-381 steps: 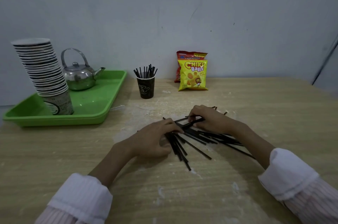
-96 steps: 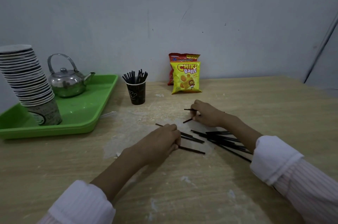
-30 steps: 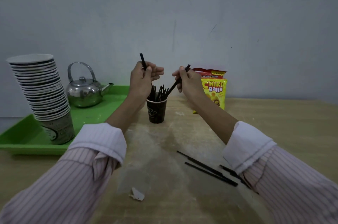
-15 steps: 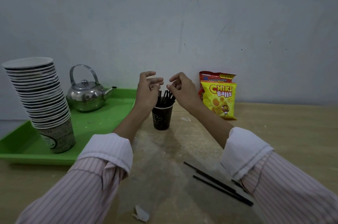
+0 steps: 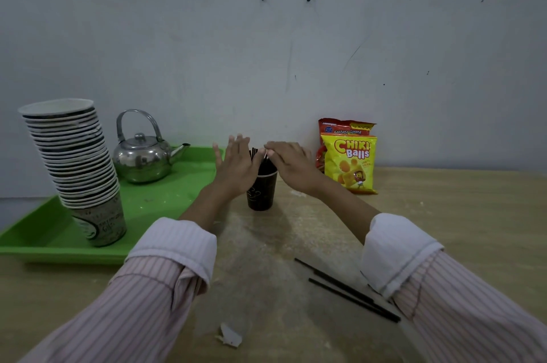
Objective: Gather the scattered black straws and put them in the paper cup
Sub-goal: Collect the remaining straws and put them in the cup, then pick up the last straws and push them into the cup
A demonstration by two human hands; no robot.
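A dark paper cup (image 5: 261, 193) stands on the wooden table near the wall, with several black straws (image 5: 260, 162) sticking up out of it. My left hand (image 5: 236, 165) is flat and open just left of the straw tops, fingers spread. My right hand (image 5: 291, 164) is flat, palm down, over the right side of the cup, its fingertips touching the straw tops; it holds nothing. A few loose black straws (image 5: 346, 290) lie on the table near my right sleeve, partly hidden under it.
A green tray (image 5: 165, 214) at the left carries a tall stack of paper cups (image 5: 75, 167) and a steel kettle (image 5: 142, 155). Two snack bags (image 5: 349, 161) lean on the wall at the right. A white paper scrap (image 5: 229, 336) lies near the front.
Both hands held straws over the cup one second ago, then let them go into it. Now both hands are flattened against the straw tops, and the view has tilted slightly lower.
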